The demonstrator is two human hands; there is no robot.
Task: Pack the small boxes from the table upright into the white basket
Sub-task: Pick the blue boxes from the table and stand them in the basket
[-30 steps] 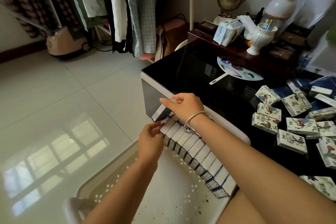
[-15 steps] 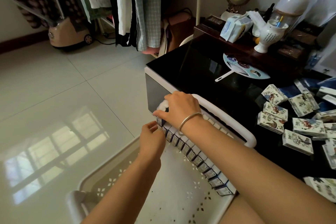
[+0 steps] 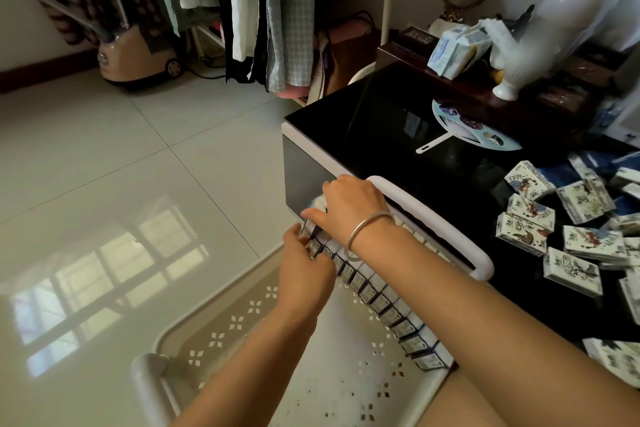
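The white basket (image 3: 242,315) sits on the floor against the black table (image 3: 381,121). A row of several small boxes (image 3: 388,308) stands upright along the basket's far wall. My right hand (image 3: 349,204), with a silver bangle on the wrist, pinches one small box (image 3: 309,229) at the far-left end of that row, by the basket's corner. My left hand (image 3: 304,270) is just below it, its fingertips touching the same end of the row. Several loose boxes (image 3: 526,225) lie flat on the table at the right.
A round hand fan (image 3: 474,128) lies on the table. Behind it a wooden shelf holds tissue packs (image 3: 457,48), a white vase (image 3: 540,42) and a small globe. Clothes hang on a rack (image 3: 249,10) beyond, with a garment steamer (image 3: 135,55) on the tiled floor.
My right hand has lowered the box from above the basket rim down into the far-left end of the row. My left hand moved up to steady that end.
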